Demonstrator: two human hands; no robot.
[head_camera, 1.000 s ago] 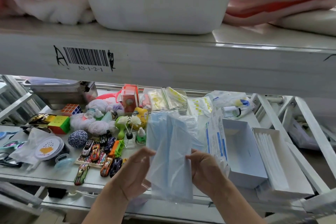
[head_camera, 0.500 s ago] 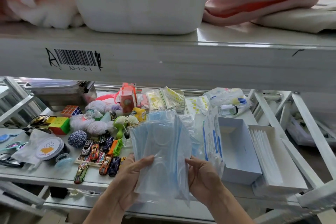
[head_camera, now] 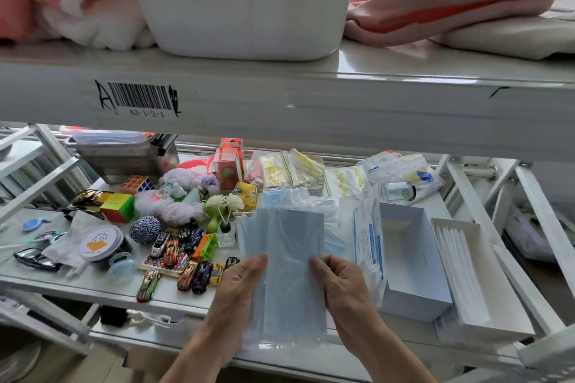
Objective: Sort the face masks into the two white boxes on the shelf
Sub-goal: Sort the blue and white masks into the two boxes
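At six o'clock, your left grip (head_camera: 239, 292) and right grip (head_camera: 345, 289) each hold one side of the bagged blue masks (head_camera: 292, 258).

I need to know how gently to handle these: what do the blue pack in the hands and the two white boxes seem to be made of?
Blue pack: matte pale blue sheets, likely non-woven fabric, in thin clear plastic film that glints and wrinkles at its lower edge. Left box and right box: probably thin card, matte white, with crisp folded edges.
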